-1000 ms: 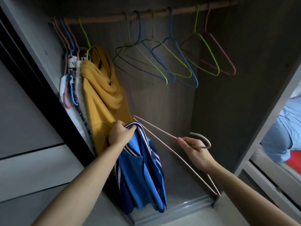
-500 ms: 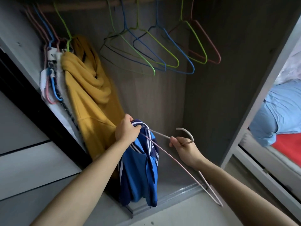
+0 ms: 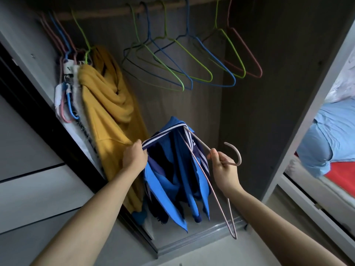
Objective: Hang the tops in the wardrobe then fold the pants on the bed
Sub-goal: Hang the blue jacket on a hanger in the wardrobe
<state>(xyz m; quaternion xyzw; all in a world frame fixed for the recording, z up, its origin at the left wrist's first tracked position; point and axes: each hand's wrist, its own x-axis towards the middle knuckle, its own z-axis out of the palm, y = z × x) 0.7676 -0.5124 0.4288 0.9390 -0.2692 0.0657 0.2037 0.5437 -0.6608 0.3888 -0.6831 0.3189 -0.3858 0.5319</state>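
Fingers (image 3: 139, 150) of the left hand (image 3: 134, 159) pinch the striped white-and-navy neckline of the blue top (image 3: 172, 181), pulling that edge out to the left just below the centre of the frame. Opposite, the right hand (image 3: 223, 169) curls its fingers (image 3: 216, 156) round the neck of a pale pink wire hanger (image 3: 238, 152), right beneath the hook. One shoulder of the hanger is tucked inside the neckline, while the other slants down past the wrist toward the lower right. The top hangs from these two grips, its body and sleeves drooping in folds in front of the wardrobe (image 3: 259, 93) floor.

Just left of it, touching the left hand, a mustard-yellow garment (image 3: 107, 112) hangs from the rail (image 3: 107, 14) across the top of the frame, with a few more clothes pressed together behind it in the upper left. Along the rail toward the upper right, a cluster of bare green, blue and pink hangers (image 3: 211, 78) overlaps. A grey sliding door (image 3: 28, 189) fills the left edge. At the right edge, beyond the wardrobe side, lies a bed (image 3: 307, 191) carrying light blue cloth (image 3: 326, 135) and a red patch (image 3: 342, 175).
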